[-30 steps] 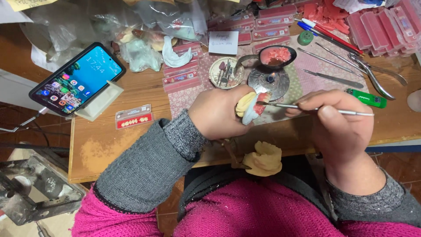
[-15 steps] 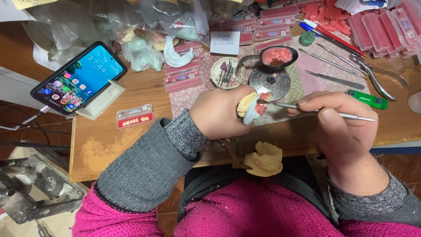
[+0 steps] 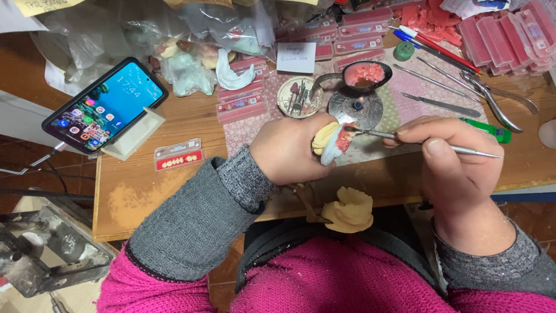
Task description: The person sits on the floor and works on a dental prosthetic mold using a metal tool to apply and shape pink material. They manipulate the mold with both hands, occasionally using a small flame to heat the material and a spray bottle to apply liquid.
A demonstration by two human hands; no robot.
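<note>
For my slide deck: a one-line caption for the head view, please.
Left hand holds a dental model while right hand works it with a metal tool.

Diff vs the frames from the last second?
No visible change. Left hand still holds the dental model; right hand still holds the metal tool with its tip at the model. Phone, burner and spoon unmoved.

Bare wooden tabletop [image 3: 136,191] lies open at the left front; a propped black smartphone [image 3: 105,105] and crumpled clear plastic bags [image 3: 116,29] block the back.
</note>
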